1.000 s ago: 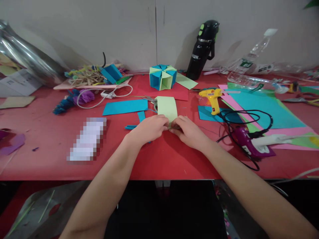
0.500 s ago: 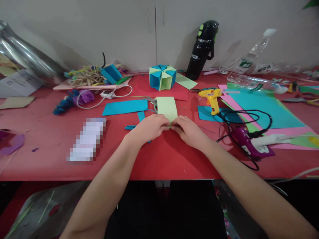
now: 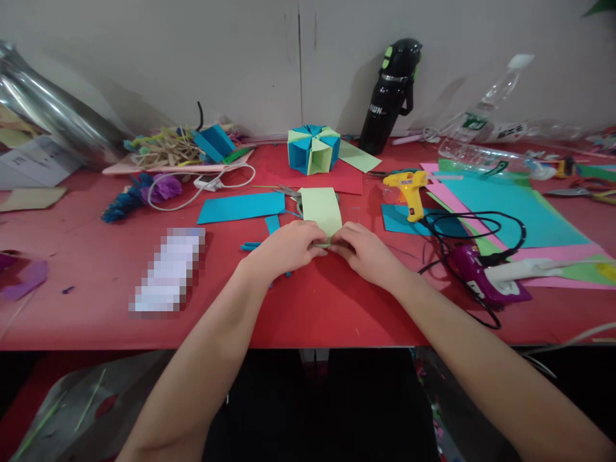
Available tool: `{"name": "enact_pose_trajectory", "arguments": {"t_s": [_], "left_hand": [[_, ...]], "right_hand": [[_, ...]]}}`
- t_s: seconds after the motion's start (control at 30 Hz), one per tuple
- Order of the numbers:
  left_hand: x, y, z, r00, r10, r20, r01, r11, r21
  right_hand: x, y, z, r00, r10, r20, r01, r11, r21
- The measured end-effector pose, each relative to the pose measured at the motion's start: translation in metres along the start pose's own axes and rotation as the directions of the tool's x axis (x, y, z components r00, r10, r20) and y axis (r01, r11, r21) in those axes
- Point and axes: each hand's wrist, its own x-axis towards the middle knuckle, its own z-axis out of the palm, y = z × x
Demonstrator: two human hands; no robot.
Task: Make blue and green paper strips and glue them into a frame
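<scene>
A pale green strip of paper (image 3: 321, 210) lies in front of me, its near edge curled up between my fingers. My left hand (image 3: 299, 245) pinches that edge on the left side. On the right, the fingers of my right hand (image 3: 362, 250) are closed on the same edge. Behind the strip, partly covered by it, are scissors (image 3: 290, 192). Blue paper pieces (image 3: 273, 224) and thin blue rolls (image 3: 250, 246) lie beside my left hand. Farther back stands a blue and green folded paper wheel (image 3: 314, 151).
A yellow glue gun (image 3: 409, 190) rests on blue paper at the right, its black cable (image 3: 517, 234) looping toward a purple power strip (image 3: 486, 276). Coloured sheets (image 3: 534, 218) are stacked there. A black bottle (image 3: 391, 96) stands by the wall. A blurred-out flat object (image 3: 168, 269) lies left.
The near edge of the green strip shows a little more fold between my fingertips. Both hands have stayed almost in place.
</scene>
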Motion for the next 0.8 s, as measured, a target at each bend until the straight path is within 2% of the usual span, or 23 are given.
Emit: {"name": "enact_pose_trajectory", "arguments": {"t_s": [0.23,0.37,0.8], "left_hand": [[0.0004,-0.0020,0.0012,1.000,0.001,-0.025,-0.002,0.999,-0.041],[0.0001,-0.0001,0.0014,0.999,-0.017,-0.029,0.016,0.998,-0.058],[-0.0039,0.0005,-0.0034,0.999,-0.012,0.041,0.015,0.995,-0.095]], "right_hand": [[-0.0004,-0.0018,-0.0015,1.000,0.028,0.011,-0.029,0.997,0.068],[-0.0003,-0.0033,-0.0013,0.999,0.027,0.022,-0.028,0.998,0.053],[-0.0008,-0.0010,0.0007,0.999,0.033,0.014,-0.034,0.999,0.040]]}}
